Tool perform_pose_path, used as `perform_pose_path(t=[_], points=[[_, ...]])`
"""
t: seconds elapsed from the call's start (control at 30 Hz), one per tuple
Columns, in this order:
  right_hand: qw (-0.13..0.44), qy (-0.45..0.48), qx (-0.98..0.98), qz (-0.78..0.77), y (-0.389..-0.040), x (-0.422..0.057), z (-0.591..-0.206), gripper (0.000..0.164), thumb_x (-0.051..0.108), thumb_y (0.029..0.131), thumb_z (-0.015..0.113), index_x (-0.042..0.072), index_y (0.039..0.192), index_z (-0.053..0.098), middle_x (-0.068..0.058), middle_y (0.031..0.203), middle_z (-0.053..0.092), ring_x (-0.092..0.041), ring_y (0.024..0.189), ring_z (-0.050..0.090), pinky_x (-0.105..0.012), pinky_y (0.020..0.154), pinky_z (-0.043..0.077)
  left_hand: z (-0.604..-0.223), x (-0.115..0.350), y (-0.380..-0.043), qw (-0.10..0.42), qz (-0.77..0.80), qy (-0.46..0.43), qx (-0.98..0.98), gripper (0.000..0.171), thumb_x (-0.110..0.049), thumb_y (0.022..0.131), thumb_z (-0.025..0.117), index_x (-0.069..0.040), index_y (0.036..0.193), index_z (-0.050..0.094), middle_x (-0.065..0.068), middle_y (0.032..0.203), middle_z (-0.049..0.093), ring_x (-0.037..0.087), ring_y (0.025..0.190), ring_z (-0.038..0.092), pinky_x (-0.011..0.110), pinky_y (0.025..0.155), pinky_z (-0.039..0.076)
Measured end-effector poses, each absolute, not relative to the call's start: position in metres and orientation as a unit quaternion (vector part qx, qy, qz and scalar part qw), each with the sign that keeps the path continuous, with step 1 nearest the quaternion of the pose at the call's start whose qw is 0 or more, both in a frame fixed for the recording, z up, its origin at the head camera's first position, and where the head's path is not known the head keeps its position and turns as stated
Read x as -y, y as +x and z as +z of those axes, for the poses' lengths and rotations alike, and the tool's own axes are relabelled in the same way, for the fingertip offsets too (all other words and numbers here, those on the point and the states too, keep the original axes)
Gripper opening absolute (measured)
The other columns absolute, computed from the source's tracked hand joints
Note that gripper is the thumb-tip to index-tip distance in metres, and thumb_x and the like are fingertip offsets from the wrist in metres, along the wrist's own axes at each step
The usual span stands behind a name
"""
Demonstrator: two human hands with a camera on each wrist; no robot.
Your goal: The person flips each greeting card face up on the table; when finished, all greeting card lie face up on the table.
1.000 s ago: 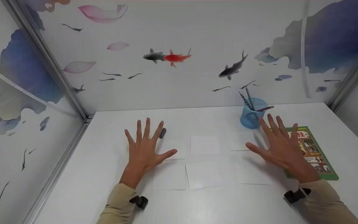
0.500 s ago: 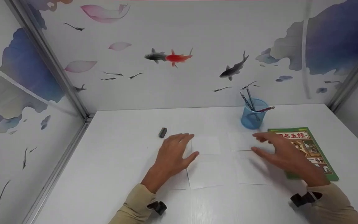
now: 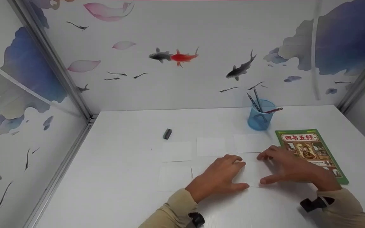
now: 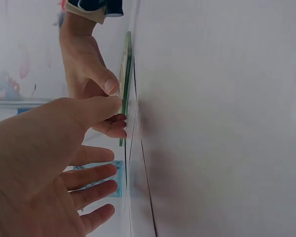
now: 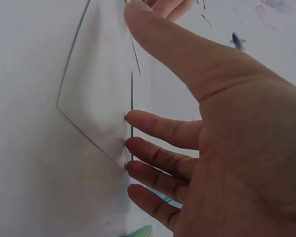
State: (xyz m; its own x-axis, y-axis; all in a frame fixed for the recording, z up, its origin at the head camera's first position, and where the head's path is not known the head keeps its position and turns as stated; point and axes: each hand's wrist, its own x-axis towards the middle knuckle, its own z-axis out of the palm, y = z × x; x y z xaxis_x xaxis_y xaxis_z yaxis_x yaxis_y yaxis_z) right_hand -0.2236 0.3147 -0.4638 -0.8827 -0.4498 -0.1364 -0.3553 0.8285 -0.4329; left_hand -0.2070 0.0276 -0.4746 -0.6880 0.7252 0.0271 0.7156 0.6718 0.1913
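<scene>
Several blank white paper cards lie on the white table, in a back row and a front row. Over the front right card (image 3: 251, 171), my two hands face each other with a gap between them. My left hand (image 3: 220, 175) reaches across the front middle card (image 3: 196, 171) and partly hides it, fingers loosely bent and thumb apart. At the card's right side is my right hand (image 3: 288, 166), its fingers slightly bent. In the right wrist view its fingertips (image 5: 134, 143) are right at the card (image 5: 89, 98). Neither hand grips anything.
A green-edged book (image 3: 306, 148) lies right of the cards, partly under the right forearm. Behind it stands a blue pen cup (image 3: 260, 118) with several pencils. A dark eraser-like block (image 3: 167, 134) lies at back left. A painted wall (image 3: 169, 88) bounds the table's back.
My left hand has swept right across the cards to the front right one. My right hand has lowered and come nearer the front. The widely spread fingers of both hands have relaxed.
</scene>
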Motion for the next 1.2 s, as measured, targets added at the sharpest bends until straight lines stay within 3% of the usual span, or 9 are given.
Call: perform_pose_path(t=[0.2,0.4,0.6,0.73,0.9,0.97,1.03,1.13,1.2], points=[[0.134,-0.238,-0.94,-0.204,-0.221,-0.318,-0.463,0.078,0.061,0.074,0.095,0.024,0.136,0.064,-0.008,0.145,0.057,-0.037,0.138,0.052,-0.072,0.113,0.044,-0.476,-0.039,-0.206,0.069,0.095,0.397,-0.91,0.078,-0.064,0.103,0.063,-0.02,0.165,0.045,-0.001,0.173,0.042,0.014,0.16,0.041,0.032,0.129,0.038],[0.141,-0.233,-0.94,-0.206,-0.22,-0.317,-0.464,0.072,0.056,0.074,0.096,0.028,0.131,0.063,-0.007,0.146,0.056,-0.037,0.139,0.05,-0.074,0.112,0.042,-0.476,-0.043,-0.206,0.072,0.11,0.398,-0.908,0.076,-0.06,0.102,0.067,-0.023,0.165,0.045,-0.002,0.17,0.047,0.013,0.157,0.045,0.032,0.127,0.04],[0.147,-0.24,-0.936,-0.209,-0.219,-0.311,-0.462,0.077,0.055,0.075,0.096,0.025,0.135,0.061,-0.005,0.145,0.057,-0.033,0.137,0.051,-0.071,0.114,0.043,-0.48,-0.042,-0.207,0.082,0.146,0.373,-0.913,0.081,-0.061,0.101,0.07,-0.028,0.168,0.039,-0.001,0.175,0.038,0.015,0.161,0.039,0.034,0.129,0.039],[0.147,-0.243,-0.936,-0.21,-0.218,-0.308,-0.46,0.082,0.055,0.075,0.096,0.022,0.14,0.06,0.0,0.141,0.061,-0.028,0.133,0.053,-0.066,0.115,0.046,-0.482,-0.042,-0.208,0.071,0.169,0.374,-0.909,0.079,-0.059,0.098,0.074,-0.028,0.165,0.044,-0.003,0.162,0.05,0.013,0.147,0.051,0.03,0.123,0.045],[0.129,-0.236,-0.939,-0.215,-0.219,-0.31,-0.457,0.082,0.057,0.077,0.095,0.018,0.142,0.064,-0.004,0.141,0.067,-0.034,0.134,0.056,-0.073,0.114,0.041,-0.482,-0.043,-0.208,0.024,0.178,0.392,-0.902,0.073,-0.056,0.094,0.081,-0.03,0.158,0.054,-0.004,0.147,0.053,0.009,0.126,0.058,0.024,0.109,0.051],[0.117,-0.222,-0.94,-0.229,-0.222,-0.312,-0.457,0.072,0.055,0.08,0.093,0.02,0.138,0.067,-0.002,0.136,0.07,-0.03,0.126,0.06,-0.061,0.111,0.049,-0.482,-0.043,-0.208,0.007,0.172,0.393,-0.903,0.07,-0.055,0.094,0.081,-0.031,0.155,0.058,-0.004,0.146,0.054,0.01,0.126,0.057,0.024,0.108,0.051],[0.107,-0.206,-0.937,-0.262,-0.226,-0.315,-0.459,0.063,0.049,0.086,0.091,0.019,0.137,0.068,-0.004,0.131,0.071,-0.025,0.112,0.065,-0.044,0.099,0.057,-0.483,-0.043,-0.208,-0.005,0.166,0.387,-0.907,0.066,-0.055,0.095,0.08,-0.031,0.153,0.06,-0.003,0.151,0.053,0.012,0.135,0.054,0.027,0.114,0.048],[0.094,-0.187,-0.915,-0.344,-0.231,-0.316,-0.46,0.058,0.035,0.094,0.086,0.017,0.144,0.064,-0.011,0.132,0.068,-0.019,0.099,0.066,-0.024,0.083,0.056,-0.485,-0.044,-0.207,-0.013,0.177,0.369,-0.912,0.061,-0.055,0.098,0.077,-0.03,0.152,0.063,0.0,0.157,0.05,0.015,0.141,0.048,0.028,0.118,0.045],[0.073,-0.174,-0.901,-0.391,-0.231,-0.312,-0.46,0.061,0.029,0.097,0.084,0.016,0.151,0.058,-0.017,0.136,0.064,-0.02,0.098,0.069,-0.02,0.081,0.057,-0.485,-0.045,-0.205,-0.014,0.211,0.354,-0.911,0.058,-0.052,0.1,0.075,-0.027,0.151,0.064,0.001,0.155,0.05,0.013,0.138,0.048,0.025,0.116,0.045]])
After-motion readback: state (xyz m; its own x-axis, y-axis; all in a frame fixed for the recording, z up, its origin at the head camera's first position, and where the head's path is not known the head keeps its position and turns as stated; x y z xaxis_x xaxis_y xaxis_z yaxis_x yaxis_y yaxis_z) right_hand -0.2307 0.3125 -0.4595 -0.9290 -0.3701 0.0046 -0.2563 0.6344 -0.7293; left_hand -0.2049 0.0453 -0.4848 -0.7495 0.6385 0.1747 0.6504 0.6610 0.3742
